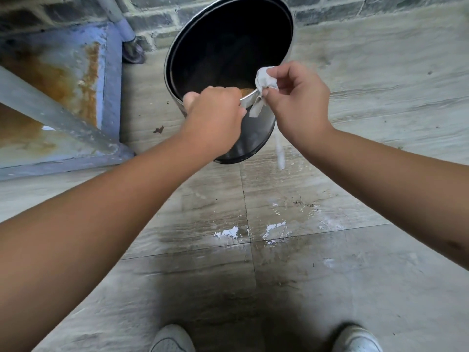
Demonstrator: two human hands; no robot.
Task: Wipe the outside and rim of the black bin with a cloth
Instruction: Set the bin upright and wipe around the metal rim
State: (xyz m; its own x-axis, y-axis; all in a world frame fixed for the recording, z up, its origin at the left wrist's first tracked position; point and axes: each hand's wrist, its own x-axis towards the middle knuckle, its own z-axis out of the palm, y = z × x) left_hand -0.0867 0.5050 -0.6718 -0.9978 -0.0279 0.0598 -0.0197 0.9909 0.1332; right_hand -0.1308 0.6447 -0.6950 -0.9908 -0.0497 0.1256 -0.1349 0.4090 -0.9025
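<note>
Left hand (214, 115) grips the black bin (256, 133) rim; right hand (297, 102) pinches cloth (264, 81) against it.

I'm seeing two bare forearms coming in from the bottom corners, with no sleeves, watch or bands showing anywhere along them. The left hand (213, 115) is showing no ring or glove, knuckles rounded and plain. The right hand (297, 102) is looking the same, ungloved, short nails just visible at the fingertips. A small darker mark is showing on the right forearm near the frame's edge. Down at the bottom I'm getting the rounded toes of two white shoes: the left white shoe (172, 339) with a faint stitched seam line, the right white shoe (356, 339) smooth and slightly scuffed-looking.
</note>
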